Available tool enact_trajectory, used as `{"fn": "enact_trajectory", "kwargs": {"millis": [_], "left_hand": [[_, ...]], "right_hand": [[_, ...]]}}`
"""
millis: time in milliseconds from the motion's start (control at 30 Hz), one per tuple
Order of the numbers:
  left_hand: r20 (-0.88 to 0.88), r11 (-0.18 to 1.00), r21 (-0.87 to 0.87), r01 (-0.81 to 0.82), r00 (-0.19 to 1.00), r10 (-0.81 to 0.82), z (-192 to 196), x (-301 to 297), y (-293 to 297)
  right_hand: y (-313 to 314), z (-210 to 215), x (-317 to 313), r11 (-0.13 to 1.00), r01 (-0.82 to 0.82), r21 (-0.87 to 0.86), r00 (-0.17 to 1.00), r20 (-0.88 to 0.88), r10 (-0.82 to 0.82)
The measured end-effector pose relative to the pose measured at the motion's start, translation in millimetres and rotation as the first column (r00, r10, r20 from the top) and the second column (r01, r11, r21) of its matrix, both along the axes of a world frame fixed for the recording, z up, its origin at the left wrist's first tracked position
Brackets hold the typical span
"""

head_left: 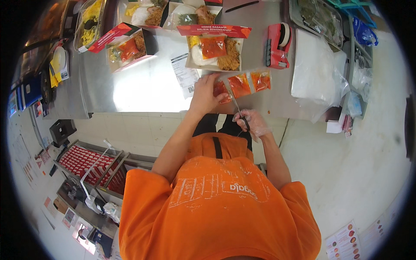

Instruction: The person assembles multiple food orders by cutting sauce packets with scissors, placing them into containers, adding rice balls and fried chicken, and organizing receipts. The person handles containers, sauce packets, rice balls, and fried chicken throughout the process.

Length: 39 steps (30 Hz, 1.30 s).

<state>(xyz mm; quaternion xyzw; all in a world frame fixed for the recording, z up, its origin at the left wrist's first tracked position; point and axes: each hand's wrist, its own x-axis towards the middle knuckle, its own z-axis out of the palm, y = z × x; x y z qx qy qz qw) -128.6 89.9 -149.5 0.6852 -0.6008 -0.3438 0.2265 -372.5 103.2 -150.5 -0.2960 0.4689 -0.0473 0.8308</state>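
Note:
A strip of clear sachets filled with red-orange sauce (241,86) lies at the front edge of the steel table. My bare left hand (205,95) grips its left end, fingers closed on the plastic. In my right hand (252,123), which wears a clear plastic glove, is a pair of scissors (236,105); the fingers are round the black handles and the blades reach across the strip near my left fingertips. Just beyond stands an open meal box (202,68) with rice, fried chicken and a red sauce sachet on top.
Another open meal box (125,63) sits to the left, with more at the back. A printed paper slip (185,73) lies beside my left hand. On the right are a red tape dispenser (277,47), a stack of clear plastic bags (315,65) and a tray of packets (318,19).

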Motion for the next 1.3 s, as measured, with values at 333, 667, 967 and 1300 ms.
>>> {"fn": "enact_trajectory", "kwargs": {"millis": [333,667,967,1300], "left_hand": [[-0.619,0.810,0.461,0.363,0.785,0.001,-8.1,27.0,-33.0],[-0.655,0.724,0.507,0.468,0.755,-0.029,-8.6,42.3,-35.1],[-0.629,0.754,0.468,0.461,0.773,-0.083,8.7,45.9,-43.0],[-0.707,0.677,0.497,0.543,0.706,-0.047,19.6,47.7,-44.3]], "right_hand": [[-5.0,17.3,2.8,0.995,0.063,0.073,0.990,0.124,-0.071],[-21.9,27.0,19.3,0.996,-0.048,0.071,0.991,0.129,0.039],[-26.6,38.8,37.9,0.999,0.003,-0.046,0.974,0.227,0.008],[-32.9,39.9,41.2,0.999,-0.036,-0.012,0.978,0.204,0.037]]}}
